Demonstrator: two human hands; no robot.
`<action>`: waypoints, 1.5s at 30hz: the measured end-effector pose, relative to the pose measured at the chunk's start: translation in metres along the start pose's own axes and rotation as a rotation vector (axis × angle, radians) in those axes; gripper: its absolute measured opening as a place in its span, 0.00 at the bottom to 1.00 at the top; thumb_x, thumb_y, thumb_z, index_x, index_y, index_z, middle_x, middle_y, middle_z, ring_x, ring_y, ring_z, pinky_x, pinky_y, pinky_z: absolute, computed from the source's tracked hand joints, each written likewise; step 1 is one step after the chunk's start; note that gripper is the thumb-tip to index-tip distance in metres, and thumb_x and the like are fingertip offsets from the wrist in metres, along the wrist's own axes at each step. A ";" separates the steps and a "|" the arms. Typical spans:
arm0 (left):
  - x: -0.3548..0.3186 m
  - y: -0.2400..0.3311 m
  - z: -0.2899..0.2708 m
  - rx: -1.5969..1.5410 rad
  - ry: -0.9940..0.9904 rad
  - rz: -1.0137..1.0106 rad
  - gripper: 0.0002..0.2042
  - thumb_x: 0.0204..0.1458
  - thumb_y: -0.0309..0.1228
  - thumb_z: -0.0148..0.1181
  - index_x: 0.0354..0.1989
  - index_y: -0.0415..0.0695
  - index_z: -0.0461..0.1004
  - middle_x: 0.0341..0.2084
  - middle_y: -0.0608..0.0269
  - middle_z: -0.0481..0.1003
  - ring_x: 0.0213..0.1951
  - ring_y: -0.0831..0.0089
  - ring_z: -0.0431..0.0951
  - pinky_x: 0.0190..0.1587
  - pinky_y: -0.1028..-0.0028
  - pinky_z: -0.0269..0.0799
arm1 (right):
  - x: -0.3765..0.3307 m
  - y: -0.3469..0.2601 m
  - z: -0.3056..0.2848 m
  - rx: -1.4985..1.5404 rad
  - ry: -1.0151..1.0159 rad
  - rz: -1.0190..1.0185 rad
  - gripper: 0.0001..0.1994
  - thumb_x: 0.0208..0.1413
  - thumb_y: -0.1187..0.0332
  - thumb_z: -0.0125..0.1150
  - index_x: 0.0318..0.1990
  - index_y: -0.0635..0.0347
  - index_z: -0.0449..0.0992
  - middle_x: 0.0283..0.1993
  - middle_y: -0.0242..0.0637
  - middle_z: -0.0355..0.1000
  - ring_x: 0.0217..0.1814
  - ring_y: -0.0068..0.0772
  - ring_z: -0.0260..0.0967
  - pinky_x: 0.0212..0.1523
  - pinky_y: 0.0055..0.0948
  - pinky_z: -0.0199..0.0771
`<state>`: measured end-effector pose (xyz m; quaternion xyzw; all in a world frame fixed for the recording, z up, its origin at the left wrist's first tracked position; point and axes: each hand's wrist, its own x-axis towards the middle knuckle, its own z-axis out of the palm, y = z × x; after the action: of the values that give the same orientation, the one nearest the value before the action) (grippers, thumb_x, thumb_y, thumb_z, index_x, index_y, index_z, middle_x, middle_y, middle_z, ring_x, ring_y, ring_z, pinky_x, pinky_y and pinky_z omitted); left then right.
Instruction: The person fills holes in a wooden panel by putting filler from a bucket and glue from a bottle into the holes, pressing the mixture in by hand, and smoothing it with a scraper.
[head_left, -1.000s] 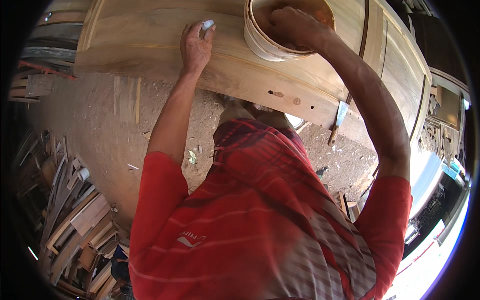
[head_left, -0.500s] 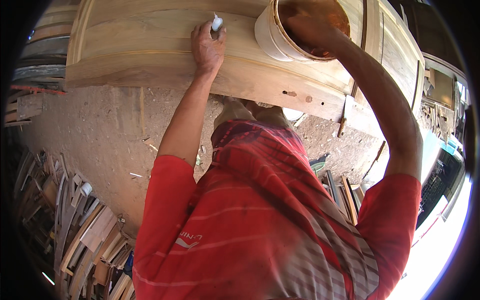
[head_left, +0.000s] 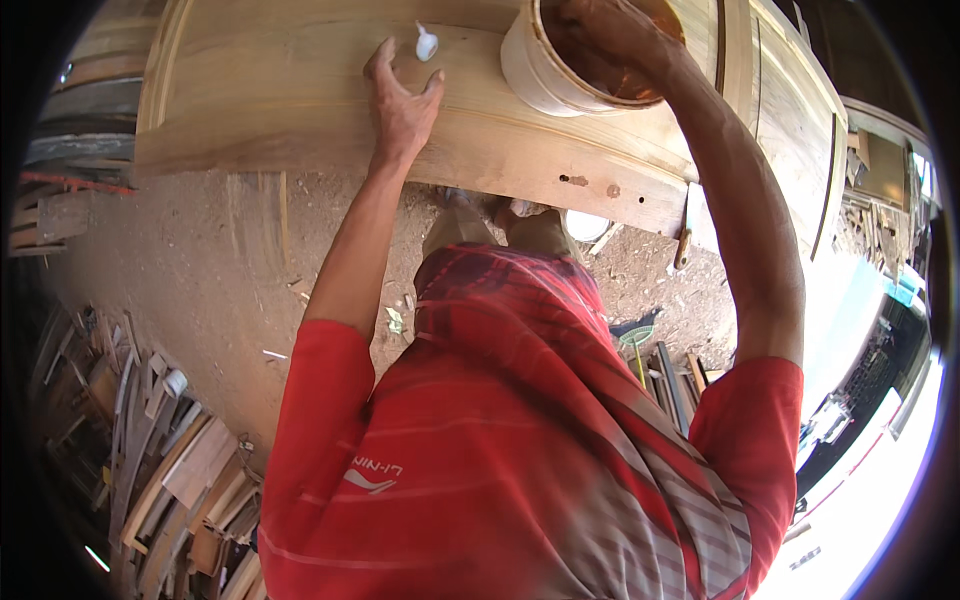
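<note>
At the top of the frame the left hand (head_left: 403, 100) lies open on the pale curved wooden panel (head_left: 300, 110) beside a small white nozzle-tipped bottle (head_left: 427, 43), seemingly bracing it, while the right hand (head_left: 600, 25) reaches into the round cream plastic bucket (head_left: 545, 75), its grip hidden.

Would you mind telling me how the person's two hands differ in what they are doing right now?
The left hand lies spread on the wooden panel, while the right hand reaches down into the pale bucket. The left hand is fully in view, with a small white piece at its fingertips; the right hand's fingers are hidden inside the bucket. Both arms stretch forward from red sleeves.
</note>
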<state>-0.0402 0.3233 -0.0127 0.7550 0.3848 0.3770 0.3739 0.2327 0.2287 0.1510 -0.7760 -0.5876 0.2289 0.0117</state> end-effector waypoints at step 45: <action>-0.152 0.068 0.023 0.225 -0.590 0.362 0.28 0.48 0.41 0.75 0.61 0.55 0.79 0.70 0.57 0.66 0.74 0.53 0.60 0.72 0.47 0.57 | -0.167 -0.041 0.191 0.332 0.258 0.200 0.06 0.58 0.73 0.64 0.39 0.62 0.74 0.38 0.53 0.76 0.39 0.65 0.79 0.40 0.55 0.78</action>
<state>-0.0640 0.1572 -0.0077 0.9234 0.1598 0.1586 0.3108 0.0911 0.0403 0.0489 -0.8406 -0.4557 0.2213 0.1918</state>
